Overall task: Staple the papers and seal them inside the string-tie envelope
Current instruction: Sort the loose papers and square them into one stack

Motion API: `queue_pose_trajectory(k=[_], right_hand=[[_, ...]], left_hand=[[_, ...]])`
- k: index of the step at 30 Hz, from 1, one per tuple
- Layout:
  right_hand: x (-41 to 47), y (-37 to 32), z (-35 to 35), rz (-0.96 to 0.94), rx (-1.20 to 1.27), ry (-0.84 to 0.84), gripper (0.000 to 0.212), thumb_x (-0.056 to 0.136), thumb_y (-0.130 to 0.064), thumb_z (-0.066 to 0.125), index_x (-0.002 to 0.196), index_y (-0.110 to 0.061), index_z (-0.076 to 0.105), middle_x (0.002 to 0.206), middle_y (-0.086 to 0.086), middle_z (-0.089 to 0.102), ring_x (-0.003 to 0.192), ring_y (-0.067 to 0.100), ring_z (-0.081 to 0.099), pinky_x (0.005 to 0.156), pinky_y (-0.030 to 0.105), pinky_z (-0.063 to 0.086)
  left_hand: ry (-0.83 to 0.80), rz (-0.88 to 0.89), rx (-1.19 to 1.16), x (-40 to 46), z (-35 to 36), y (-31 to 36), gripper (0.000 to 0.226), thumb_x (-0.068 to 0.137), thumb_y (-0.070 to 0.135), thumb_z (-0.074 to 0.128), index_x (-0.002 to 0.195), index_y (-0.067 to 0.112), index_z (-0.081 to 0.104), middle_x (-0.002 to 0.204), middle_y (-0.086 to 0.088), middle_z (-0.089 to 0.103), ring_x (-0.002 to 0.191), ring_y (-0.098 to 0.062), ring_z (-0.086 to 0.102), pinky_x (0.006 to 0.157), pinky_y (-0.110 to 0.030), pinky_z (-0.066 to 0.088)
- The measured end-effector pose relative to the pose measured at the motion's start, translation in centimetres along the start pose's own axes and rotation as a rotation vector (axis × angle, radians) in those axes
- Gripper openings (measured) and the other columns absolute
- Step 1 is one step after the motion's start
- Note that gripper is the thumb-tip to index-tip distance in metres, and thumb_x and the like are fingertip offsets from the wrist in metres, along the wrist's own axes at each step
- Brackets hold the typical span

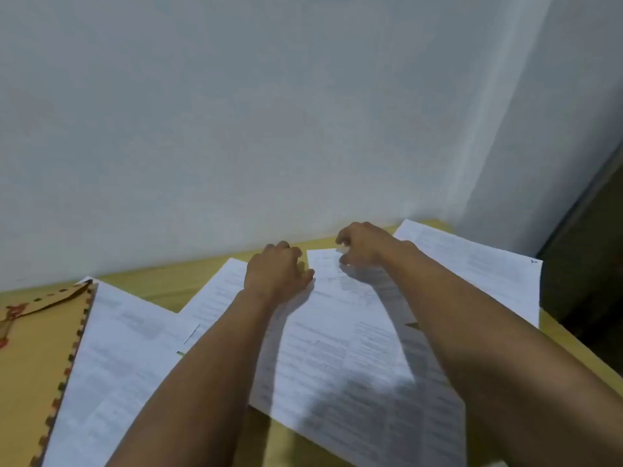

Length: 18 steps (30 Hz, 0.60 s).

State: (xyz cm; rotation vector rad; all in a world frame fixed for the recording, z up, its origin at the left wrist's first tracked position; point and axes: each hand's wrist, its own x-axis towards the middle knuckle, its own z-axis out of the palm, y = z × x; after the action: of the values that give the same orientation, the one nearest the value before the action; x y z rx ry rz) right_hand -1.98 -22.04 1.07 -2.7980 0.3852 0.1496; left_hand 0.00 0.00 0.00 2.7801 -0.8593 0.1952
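Papers (340, 358) lie spread loose over a yellow table (158, 281) set against a pale wall (236, 112): one printed sheet in the middle under both forearms, another (478, 264) at the far right, a third (118, 358) on the left with its edge over the string-tie envelope (37, 358). The envelope lies flat at the left edge of the view, brown, with a dark notched border and red printing near its flap; the blur leaves that printing unreadable, and the grey lines of text on the sheets are just as illegible. The left hand (276, 274) rests with curled fingers at the far edge of the middle sheet. The right hand (362, 244) is curled at that sheet's top corner and seems to pinch it, though blur makes neither grasp sure.
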Motion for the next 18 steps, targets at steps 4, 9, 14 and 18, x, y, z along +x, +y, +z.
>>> queue_pose_trajectory(k=[4,9,14,18], right_hand=[[2.7,0.1,0.1,0.059,-0.022,-0.113,0.069,0.050,-0.057,0.075,0.118,-0.047,0.060,0.118,-0.019,0.062,0.100,0.017,0.068,0.088,0.041,0.060],[4.5,-0.3,-0.9,0.029,-0.061,-0.210,0.071,0.035,-0.065,0.080,0.100,-0.042,0.065,0.104,-0.019,0.064,0.100,0.015,0.068,0.094,0.046,0.056],[4.1,-0.2,-1.2,-0.021,-0.027,-0.216,0.059,0.045,-0.057,0.087,0.096,-0.035,0.068,0.102,-0.016,0.065,0.100,0.015,0.067,0.096,0.046,0.057],[3.7,-0.1,-1.3,-0.042,-0.009,-0.213,0.040,0.064,-0.043,0.092,0.093,-0.025,0.073,0.094,-0.009,0.071,0.093,0.017,0.070,0.094,0.048,0.060]], left_hand=[[-0.034,-0.001,-0.002,2.6,1.8,-0.6,0.058,0.083,0.068,0.057,0.120,0.023,0.068,0.116,0.000,0.062,0.112,-0.024,0.056,0.087,-0.042,0.052],[-0.004,0.025,0.017,2.8,3.5,-1.1,0.060,0.075,0.077,0.056,0.099,0.024,0.069,0.105,0.004,0.058,0.102,-0.022,0.055,0.082,-0.042,0.052],[0.006,0.033,0.006,2.8,3.7,-1.1,0.061,0.075,0.076,0.058,0.103,0.024,0.069,0.108,0.004,0.059,0.103,-0.023,0.055,0.085,-0.044,0.051],[-0.011,0.011,-0.006,2.9,3.6,-1.0,0.061,0.075,0.076,0.060,0.106,0.024,0.069,0.109,0.003,0.059,0.105,-0.024,0.055,0.087,-0.044,0.051]])
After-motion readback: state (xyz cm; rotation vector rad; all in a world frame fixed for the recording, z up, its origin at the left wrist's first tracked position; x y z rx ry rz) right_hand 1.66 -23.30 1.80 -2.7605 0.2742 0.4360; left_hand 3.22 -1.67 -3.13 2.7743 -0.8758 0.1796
